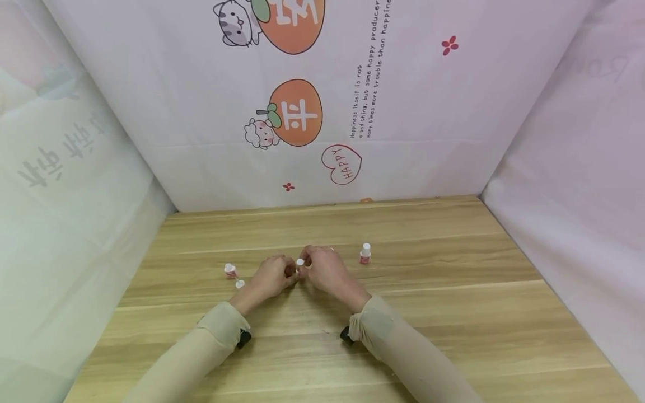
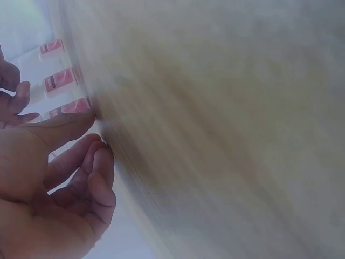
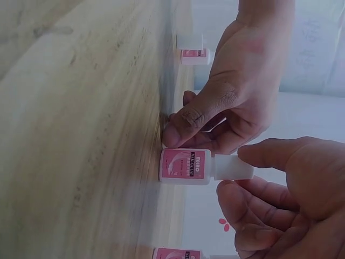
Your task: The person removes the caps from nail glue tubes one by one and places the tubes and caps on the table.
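Observation:
A small white nail glue bottle (image 3: pixel 185 166) with a pink label stands upright on the table between the hands. My right hand (image 1: pixel 327 271) pinches its white cap (image 3: pixel 234 167) between thumb and fingertips. My left hand (image 1: pixel 272 277) is low beside the bottle, thumb and fingertips right at its edge near the base. In the left wrist view, the left thumb (image 2: pixel 64 127) overlaps the pink label and the other fingers curl below it. I cannot tell whether the left fingers grip the bottle.
Another glue bottle (image 1: pixel 230 271) stands left of the left hand, with a loose white cap (image 1: pixel 239 284) close by. A similar bottle (image 1: pixel 365 253) stands to the right. Behind the right hand a white top (image 1: pixel 331 249) peeks out. Printed cloth walls (image 1: pixel 413 112) border the wooden table (image 1: pixel 453 336).

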Demonstrator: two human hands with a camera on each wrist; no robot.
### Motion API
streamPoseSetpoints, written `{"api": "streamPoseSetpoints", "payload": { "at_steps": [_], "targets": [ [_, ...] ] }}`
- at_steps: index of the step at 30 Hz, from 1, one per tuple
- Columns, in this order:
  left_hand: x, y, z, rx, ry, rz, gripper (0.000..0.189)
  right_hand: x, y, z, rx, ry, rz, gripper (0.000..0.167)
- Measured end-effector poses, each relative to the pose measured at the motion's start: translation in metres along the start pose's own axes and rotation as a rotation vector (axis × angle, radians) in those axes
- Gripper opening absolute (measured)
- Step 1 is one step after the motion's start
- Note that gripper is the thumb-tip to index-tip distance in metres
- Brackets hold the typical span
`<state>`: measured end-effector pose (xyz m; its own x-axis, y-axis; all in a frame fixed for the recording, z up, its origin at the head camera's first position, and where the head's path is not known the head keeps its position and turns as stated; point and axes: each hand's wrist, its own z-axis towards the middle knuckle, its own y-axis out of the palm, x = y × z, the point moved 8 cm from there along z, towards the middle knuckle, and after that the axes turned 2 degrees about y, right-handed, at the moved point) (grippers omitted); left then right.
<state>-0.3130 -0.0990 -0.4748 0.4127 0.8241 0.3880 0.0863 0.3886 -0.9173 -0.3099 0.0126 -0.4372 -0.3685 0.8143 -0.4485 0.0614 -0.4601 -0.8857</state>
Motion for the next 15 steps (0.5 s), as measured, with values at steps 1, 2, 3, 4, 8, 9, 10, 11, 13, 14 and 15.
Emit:
{"api": "streamPoseSetpoints", "payload": {
  "at_steps": [1,2,3,4,8,9,10,11,13,14,15],
  "targets": [
    [-0.0001,-0.0002,-0.0002,0.003,0.002,0.002,0.014,-0.0001,0.0004,-0.0004,0.0,-0.001,-0.001,0.016],
    [-0.0002,-0.0004,-0.0004,0.004,0.003,0.001,0.013,-0.0002,0.0007,-0.0007,0.001,-0.003,0.001,0.016],
    [0.0,-0.0008,-0.0004,0.004,0.005,-0.002,0.013,-0.0003,0.0007,-0.0009,0.005,-0.006,0.003,0.016],
    [0.0001,-0.0009,-0.0004,0.005,0.007,-0.005,0.012,-0.0003,0.0008,-0.0011,0.009,-0.009,0.004,0.016],
    [0.0003,-0.0006,-0.0001,0.005,0.012,-0.013,0.011,0.0012,0.0017,-0.0009,0.025,-0.017,0.018,0.017],
    [0.0003,-0.0003,0.0,0.004,0.014,-0.014,0.011,0.0018,0.0021,-0.0009,0.026,-0.015,0.023,0.018],
    [0.0003,-0.0002,0.0,0.005,0.016,-0.015,0.011,0.0027,0.0025,-0.001,0.025,-0.011,0.03,0.018],
    [0.0003,0.0001,0.0002,0.004,0.019,-0.015,0.011,0.0034,0.0029,-0.0009,0.024,-0.006,0.037,0.019],
    [0.0004,0.0005,0.0004,0.007,0.03,-0.014,0.012,0.0046,0.0035,-0.0011,0.024,0.003,0.053,0.019],
    [0.0003,0.0007,0.0004,0.008,0.034,-0.014,0.011,0.0052,0.0038,-0.0013,0.023,0.007,0.059,0.019],
    [0.0003,0.0008,0.0005,0.008,0.037,-0.016,0.011,0.0054,0.0039,-0.0015,0.025,0.008,0.067,0.019]
  ]
}}
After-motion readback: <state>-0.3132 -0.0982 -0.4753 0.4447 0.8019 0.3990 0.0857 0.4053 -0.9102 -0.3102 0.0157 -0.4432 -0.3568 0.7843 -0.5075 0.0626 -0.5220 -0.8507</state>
